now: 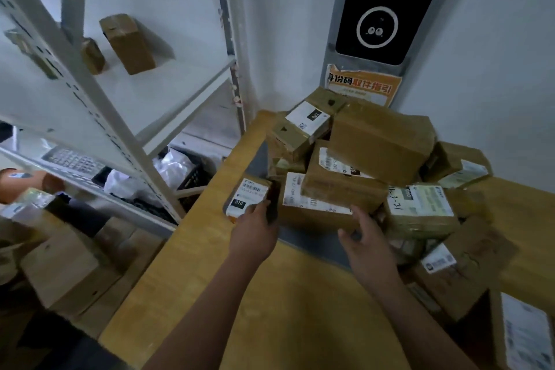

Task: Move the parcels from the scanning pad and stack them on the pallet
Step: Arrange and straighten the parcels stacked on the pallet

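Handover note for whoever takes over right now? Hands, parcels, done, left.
Left hand: grips the small parcel labelled 010, at the pile's left edge.
Right hand: at the front edge of the flat parcel; grip unclear.
Pile of parcels: on the grey scanning pad, on the wooden table.
Done: cannot tell; no pallet identifiable in view.
Left: move the pile and stack it.

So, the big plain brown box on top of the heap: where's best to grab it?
Likely two-handed from above, one palm on each short end: the big brown box lies tilted atop the heap, its top bare, neighbours crowding its lower edges.
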